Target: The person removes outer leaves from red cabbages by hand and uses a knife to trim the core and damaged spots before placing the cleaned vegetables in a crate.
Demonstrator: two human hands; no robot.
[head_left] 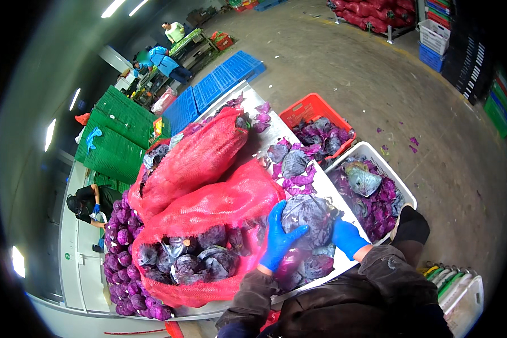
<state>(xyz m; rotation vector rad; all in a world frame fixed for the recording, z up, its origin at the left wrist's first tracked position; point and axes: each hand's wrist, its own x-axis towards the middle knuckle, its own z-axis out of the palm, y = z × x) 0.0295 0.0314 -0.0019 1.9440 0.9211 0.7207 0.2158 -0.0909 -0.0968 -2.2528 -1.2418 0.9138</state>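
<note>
Both my hands wear blue gloves and have a large purple cabbage between them, over the white table. My left hand is curved round its left side, with the thumb across its front. At its right side is my right hand, its fingertips partly hidden by the leaves. More cabbages lie just below, close to my body. To the left, a red mesh sack lies with its mouth open, showing several dark cabbages. Loose purple leaves and a smaller cabbage lie beyond my hands.
A second red mesh sack lies farther back. Right of the table stand a red crate and a white crate, both holding leaves. Peeled purple cabbages are heaped at the left. A co-worker bends beyond them.
</note>
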